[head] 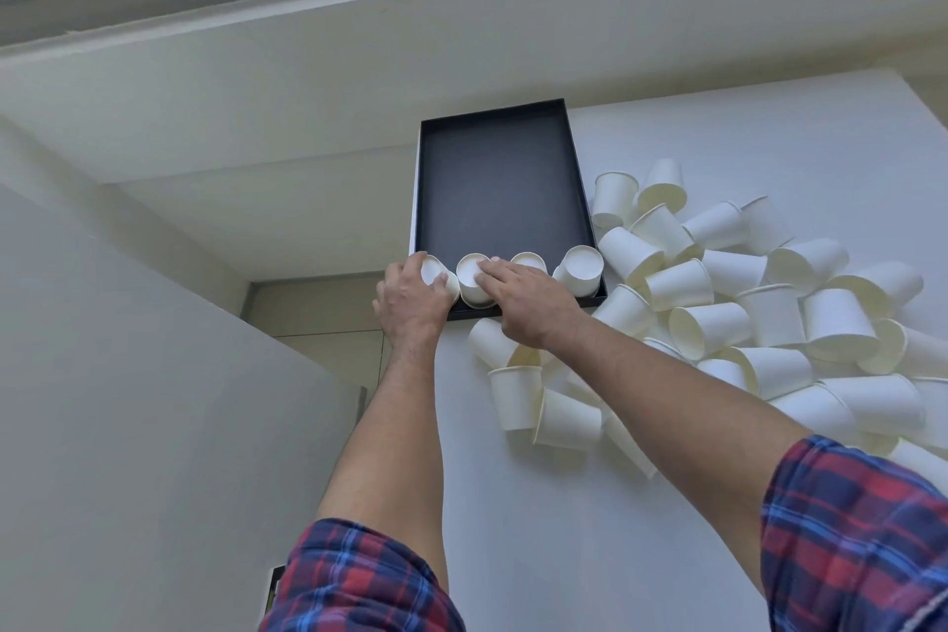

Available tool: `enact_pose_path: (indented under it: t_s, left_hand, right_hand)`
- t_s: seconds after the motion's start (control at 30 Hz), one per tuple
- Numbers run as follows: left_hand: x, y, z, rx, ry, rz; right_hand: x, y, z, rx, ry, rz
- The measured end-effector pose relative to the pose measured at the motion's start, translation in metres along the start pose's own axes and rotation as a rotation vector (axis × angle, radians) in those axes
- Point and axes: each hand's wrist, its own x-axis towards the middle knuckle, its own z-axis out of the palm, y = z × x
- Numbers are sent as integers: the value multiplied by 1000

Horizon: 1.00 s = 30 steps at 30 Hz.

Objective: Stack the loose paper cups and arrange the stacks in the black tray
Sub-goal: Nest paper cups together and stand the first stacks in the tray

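Cups in four stacks line the black tray (500, 180); left hand (410, 298) grips one stack (436, 272), right hand (523, 298) rests flat.

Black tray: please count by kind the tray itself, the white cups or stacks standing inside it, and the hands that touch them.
Black tray: 1
White cups or stacks inside it: 4
Hands touching them, left hand and right hand: 2
Total: 7
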Motion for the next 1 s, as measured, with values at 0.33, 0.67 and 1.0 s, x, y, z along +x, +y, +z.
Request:
enact_pose_path:
  t_s: [0.33,0.67,1.0]
  left_hand:
    - [-4,14,6,122,32,-18]
    - [-13,23,9,229,11,285]
    - [-16,28,14,157,20,312]
  right_hand:
    - [-31,25,-14,48,430,156]
    - [-51,62,-13,-53,228,530]
    - [-45,71,-17,119,180,549]
